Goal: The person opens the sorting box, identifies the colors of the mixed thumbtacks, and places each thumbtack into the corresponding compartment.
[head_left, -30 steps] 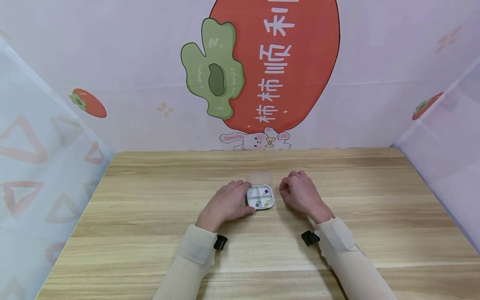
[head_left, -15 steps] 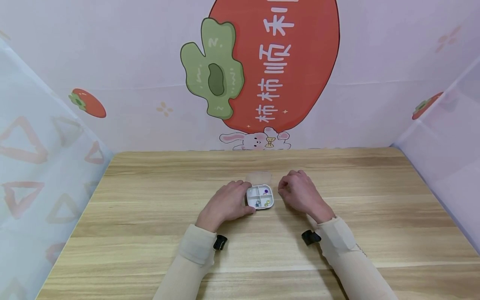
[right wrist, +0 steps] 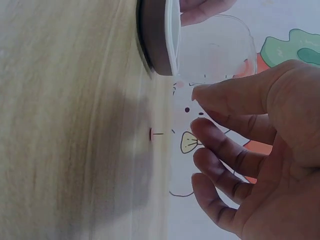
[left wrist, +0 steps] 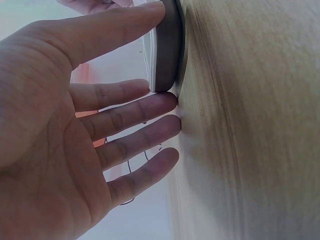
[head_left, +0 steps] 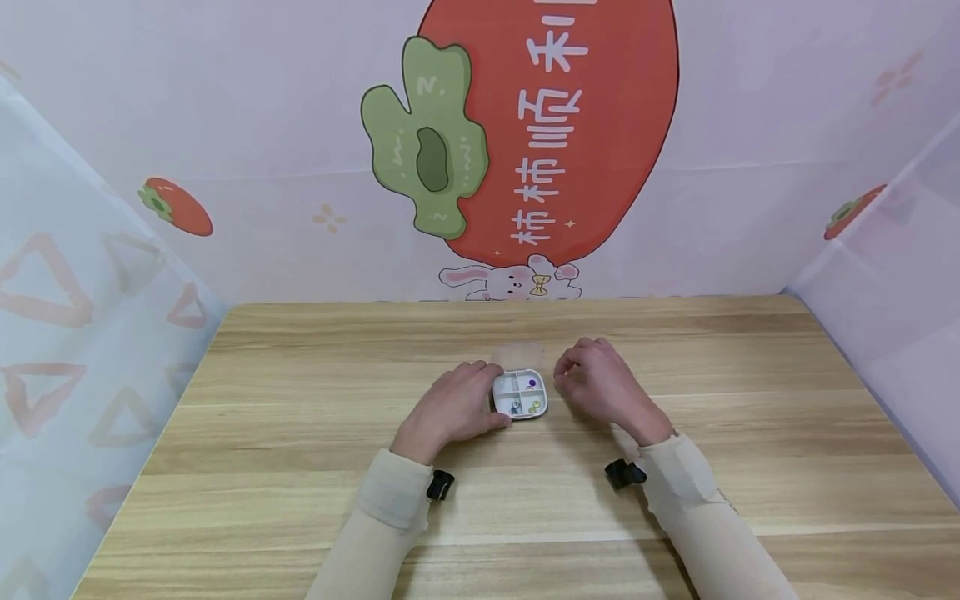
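Observation:
A small pill box (head_left: pixel 521 394) with four white compartments and a clear raised lid (head_left: pixel 517 357) lies on the table. Tiny coloured pieces sit in it: purple at back right, yellowish at front right, teal at front left. My left hand (head_left: pixel 456 407) holds its left side between thumb (left wrist: pixel 145 17) and index finger, the other fingers stretched out along the table. To the right of the box my right hand (head_left: pixel 600 382) hovers with loosely bent fingers, nothing visible in it. Below those fingertips, a tiny dark red piece (right wrist: pixel 151 134) with a thin line beside it shows on the table.
The wooden table (head_left: pixel 300 500) reaches back to a pale wall sheet (head_left: pixel 285 125) printed with a big red fruit and a rabbit. Pale side sheets bound it left and right. Black straps (head_left: pixel 441 485) sit at both wrists.
My right hand has drifted slightly left toward the box, its wrist shifting a little to the right. The left hand and the box have stayed in place.

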`<state>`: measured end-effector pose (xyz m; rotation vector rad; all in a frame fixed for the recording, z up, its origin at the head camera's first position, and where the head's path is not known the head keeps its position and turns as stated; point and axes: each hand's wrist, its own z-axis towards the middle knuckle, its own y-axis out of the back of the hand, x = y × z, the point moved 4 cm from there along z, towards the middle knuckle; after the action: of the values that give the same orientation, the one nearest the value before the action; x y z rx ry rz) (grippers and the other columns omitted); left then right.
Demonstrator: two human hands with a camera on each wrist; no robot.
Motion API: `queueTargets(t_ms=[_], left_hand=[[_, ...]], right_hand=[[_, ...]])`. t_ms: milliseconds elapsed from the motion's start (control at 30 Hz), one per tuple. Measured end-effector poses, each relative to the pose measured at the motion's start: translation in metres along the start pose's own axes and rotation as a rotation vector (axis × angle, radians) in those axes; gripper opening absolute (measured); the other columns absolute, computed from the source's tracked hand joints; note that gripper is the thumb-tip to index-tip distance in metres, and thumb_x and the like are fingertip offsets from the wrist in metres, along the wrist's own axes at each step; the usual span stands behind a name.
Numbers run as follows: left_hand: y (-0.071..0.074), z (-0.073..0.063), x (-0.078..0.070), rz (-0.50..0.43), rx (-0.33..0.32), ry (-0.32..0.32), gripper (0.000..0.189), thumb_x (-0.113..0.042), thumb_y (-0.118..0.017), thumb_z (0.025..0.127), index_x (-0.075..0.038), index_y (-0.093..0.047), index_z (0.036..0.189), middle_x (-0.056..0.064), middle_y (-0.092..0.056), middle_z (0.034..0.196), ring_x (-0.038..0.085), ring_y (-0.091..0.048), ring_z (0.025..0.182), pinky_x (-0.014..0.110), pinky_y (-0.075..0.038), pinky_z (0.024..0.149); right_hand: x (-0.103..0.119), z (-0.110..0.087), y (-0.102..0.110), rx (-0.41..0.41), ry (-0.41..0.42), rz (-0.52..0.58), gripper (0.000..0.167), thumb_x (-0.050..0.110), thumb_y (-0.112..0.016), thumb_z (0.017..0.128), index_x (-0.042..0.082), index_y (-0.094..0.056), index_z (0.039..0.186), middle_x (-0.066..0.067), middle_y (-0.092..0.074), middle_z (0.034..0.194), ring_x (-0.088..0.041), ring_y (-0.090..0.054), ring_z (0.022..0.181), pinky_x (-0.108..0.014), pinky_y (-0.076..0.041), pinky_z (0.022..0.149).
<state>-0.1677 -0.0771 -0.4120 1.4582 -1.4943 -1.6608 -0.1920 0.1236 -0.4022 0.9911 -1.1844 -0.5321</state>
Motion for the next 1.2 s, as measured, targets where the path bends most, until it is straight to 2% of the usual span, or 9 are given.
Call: queueTargets(t_ms=[333, 600, 1200], left_hand=[[0.0005, -0.0003, 0.0002, 0.0, -0.001, -0.009, 0.068, -0.036, -0.084, 0.084, -0.003, -0.058, 0.138, 0.013, -0.061, 0.134, 0.028, -0.057, 0.117, 0.046, -0.044, 0.105], [0.0, -0.0007, 0.0003, -0.023, 0.008, 0.0, 0.069, -0.035, -0.084, 0.085, -0.003, -0.057, 0.139, 0.013, -0.059, 0.136, 0.027, -0.055, 0.121, 0.042, -0.044, 0.107], [0.0003, -0.0011, 0.0, -0.014, -0.001, -0.006, 0.068, -0.035, -0.084, 0.084, -0.003, -0.058, 0.138, 0.015, -0.057, 0.139, 0.028, -0.055, 0.123, 0.042, -0.043, 0.108]], right_hand=[[0.0012, -0.0001, 0.0025, 0.022, 0.011, 0.116, 0.005, 0.004, -0.074, 0.09, 0.008, -0.078, 0.092, -0.004, -0.066, 0.097, -0.029, -0.055, 0.098, -0.046, -0.047, 0.087], [0.0015, -0.0001, 0.0036, 0.049, 0.035, 0.232, 0.004, 0.004, -0.073, 0.092, 0.006, -0.076, 0.093, -0.004, -0.067, 0.098, -0.029, -0.06, 0.098, -0.047, -0.052, 0.087], [0.0035, -0.0005, 0.0041, 0.057, 0.037, 0.27, 0.005, 0.003, -0.072, 0.092, 0.006, -0.076, 0.094, -0.004, -0.066, 0.099, -0.029, -0.06, 0.099, -0.048, -0.053, 0.089]])
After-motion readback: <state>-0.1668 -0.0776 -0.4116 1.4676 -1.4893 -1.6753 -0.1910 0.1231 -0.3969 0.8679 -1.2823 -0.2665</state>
